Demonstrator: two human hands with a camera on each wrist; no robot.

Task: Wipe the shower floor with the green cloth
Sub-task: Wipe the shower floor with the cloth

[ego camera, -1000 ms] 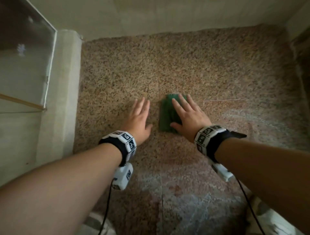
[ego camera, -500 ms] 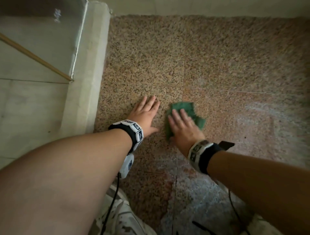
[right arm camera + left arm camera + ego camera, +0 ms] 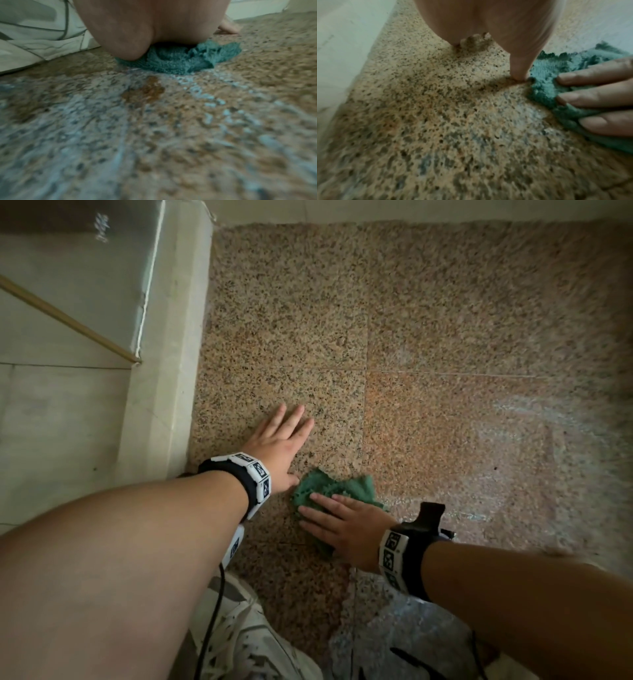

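Nearest to the person, the shower floor (image 3: 462,440) shows pale, smeared streaks around the knee, and the right wrist view shows a brownish spot just near the cloth, so this near part probably still needs work. A little farther, the green cloth (image 3: 329,489) lies bunched on the speckled stone, now much nearer to the person and more to the left than a second ago, when it was lying almost straight and farther out. I judge that a wiping stroke toward the body is in progress, and much of the floor is still not covered.

The right hand (image 3: 346,525) lies flat on the cloth with fingers straight and spread, pressing it down; it does not grip it. Its fingers (image 3: 590,97) point to the left. The left hand (image 3: 281,443) is also flat and open on the bare floor, holding nothing, its thumb touching the cloth's edge. Farther left stands the pale raised curb (image 3: 164,392), and beyond it the glass panel (image 3: 85,285).
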